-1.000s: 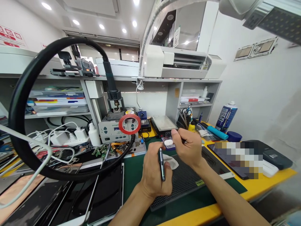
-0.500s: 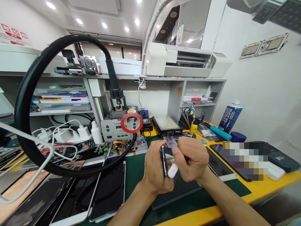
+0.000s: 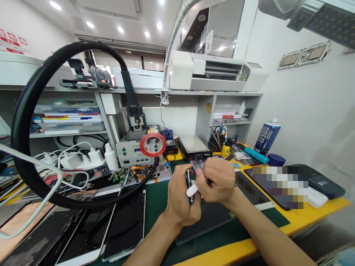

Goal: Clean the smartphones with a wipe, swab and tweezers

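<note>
My left hand (image 3: 181, 195) is closed around a phone (image 3: 189, 177), which I see edge-on as a narrow dark strip with a glossy rim. Close against it, my right hand (image 3: 217, 181) is curled in a fist around a white tool with a rounded end (image 3: 192, 190). That white end lies across the phone's edge. Most of the tool is hidden in the fist, so its kind is unclear. Both hands are above a dark perforated mat (image 3: 206, 221) lying on the green work mat (image 3: 155, 210).
Dark-screened tablets (image 3: 126, 221) lie at left, under a thick black looped hose (image 3: 19, 122). A flat heating plate (image 3: 194, 146) stands behind my hands. To the right are a white-framed screen (image 3: 249, 188), a blue spray can (image 3: 267, 136) and a blue cap (image 3: 276, 160).
The white end has shifted left, from beside the phone's lower edge to across it. My right hand has moved nearer the left. The whole view has turned slightly.
</note>
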`<state>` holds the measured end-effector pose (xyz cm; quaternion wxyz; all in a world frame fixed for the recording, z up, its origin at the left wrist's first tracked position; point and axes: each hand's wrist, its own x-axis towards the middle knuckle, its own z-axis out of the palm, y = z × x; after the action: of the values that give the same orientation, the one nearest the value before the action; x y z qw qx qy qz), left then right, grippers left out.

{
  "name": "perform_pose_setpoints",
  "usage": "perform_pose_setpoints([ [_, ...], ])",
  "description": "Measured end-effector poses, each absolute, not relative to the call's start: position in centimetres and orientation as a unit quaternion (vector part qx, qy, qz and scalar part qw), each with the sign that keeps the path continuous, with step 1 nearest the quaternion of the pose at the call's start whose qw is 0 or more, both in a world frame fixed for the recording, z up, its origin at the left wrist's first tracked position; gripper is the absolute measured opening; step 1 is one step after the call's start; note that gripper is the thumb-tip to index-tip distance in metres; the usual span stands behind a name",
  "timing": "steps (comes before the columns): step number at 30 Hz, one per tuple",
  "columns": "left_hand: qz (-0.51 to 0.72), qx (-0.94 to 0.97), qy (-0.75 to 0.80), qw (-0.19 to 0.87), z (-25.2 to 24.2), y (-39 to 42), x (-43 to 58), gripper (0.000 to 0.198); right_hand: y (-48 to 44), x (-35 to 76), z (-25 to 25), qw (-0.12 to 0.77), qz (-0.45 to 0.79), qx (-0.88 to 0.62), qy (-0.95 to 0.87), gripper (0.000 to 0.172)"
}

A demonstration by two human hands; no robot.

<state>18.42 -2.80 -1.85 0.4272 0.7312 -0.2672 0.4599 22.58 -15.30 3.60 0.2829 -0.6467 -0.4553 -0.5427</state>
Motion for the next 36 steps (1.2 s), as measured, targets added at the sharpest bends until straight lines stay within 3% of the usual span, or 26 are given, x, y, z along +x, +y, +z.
perform_pose_setpoints([
  [18,0.413,0.747,-0.266,0.448,-1.9,-3.1,18.2,0.053,-15.2,24.0,3.4,0.298,-0.554,-0.666,-0.401,0.043],
  [36,0.479,0.723,-0.283,0.41,-1.7,-2.7,18.0,0.054,-15.2,24.0,3.5,0.334,-0.55,-0.704,-0.301,0.048],
])
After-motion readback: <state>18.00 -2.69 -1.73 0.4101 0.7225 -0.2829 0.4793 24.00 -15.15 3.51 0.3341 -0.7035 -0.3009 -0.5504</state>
